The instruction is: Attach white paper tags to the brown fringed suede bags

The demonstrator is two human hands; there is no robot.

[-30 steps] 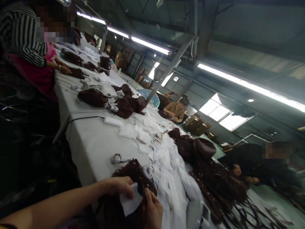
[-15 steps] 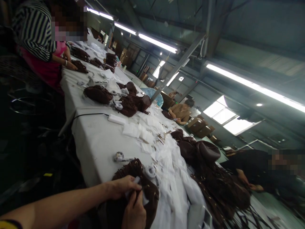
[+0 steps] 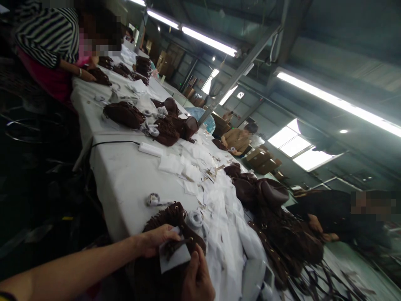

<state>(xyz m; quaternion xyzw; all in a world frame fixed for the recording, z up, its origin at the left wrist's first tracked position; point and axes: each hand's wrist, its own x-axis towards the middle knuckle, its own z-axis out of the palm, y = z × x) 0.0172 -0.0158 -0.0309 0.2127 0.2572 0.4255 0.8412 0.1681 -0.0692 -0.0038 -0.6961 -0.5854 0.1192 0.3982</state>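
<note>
A dark brown fringed bag (image 3: 169, 217) with metal eyelets lies at the near end of the table. Over it, a thin white sheet (image 3: 175, 260) is spread under a short dark strap or tassel (image 3: 171, 248). My left hand (image 3: 158, 240) pinches the upper edge of the sheet, thumb and finger closed. At the sheet's right corner, my right hand (image 3: 199, 274) has its thumb and fingers pressed together; what lies between them is too small to make out. A roll of pale wrapped strap or tape (image 3: 194, 219) sits beside the bag, and a metal-coloured ring-shaped roll (image 3: 153, 200) is just beyond.
White sheets (image 3: 219, 217) cover the table's right side. More brown bags (image 3: 169, 125) lie farther up, near a white power strip (image 3: 151, 149). Dark bags with long straps (image 3: 291, 238) are piled right. Co-workers stand at left, in striped sleeves (image 3: 46, 37), and at right.
My hands have moved apart, the right one toward the right and down. The white sheet, crumpled between my fingers before, now lies opened out beneath the dark strap.
</note>
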